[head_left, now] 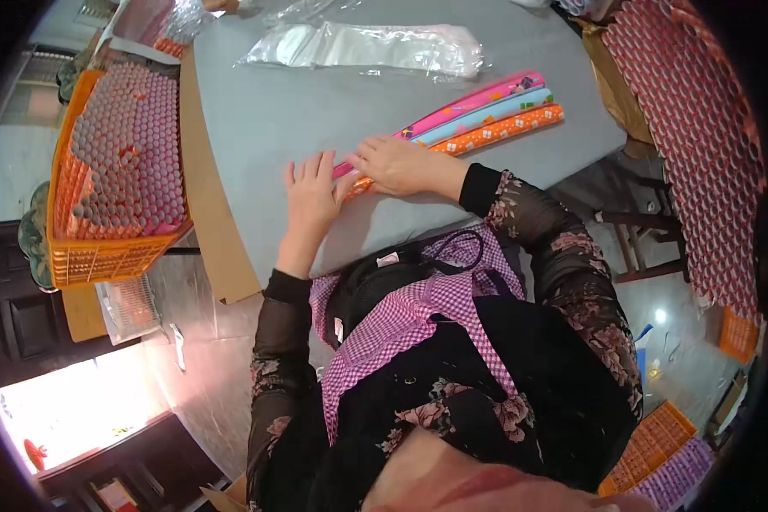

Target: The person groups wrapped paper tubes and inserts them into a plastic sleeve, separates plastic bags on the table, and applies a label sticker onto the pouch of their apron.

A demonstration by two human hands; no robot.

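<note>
Three patterned tubes, one pink, one light blue and one orange, lie side by side on the grey table. My right hand rests over them from above, its fingers curled round their left part. At their left ends is my left hand, fingers stretched out and thumb against the tubes. My palms hide part of the tubes. Farther back lies a stack of clear plastic bags.
An orange crate packed with upright tubes stands left of the table, beside a cardboard edge. To the right rises a large stack of red and pink tubes. A dark wooden stool stands under it. More crates sit lower right.
</note>
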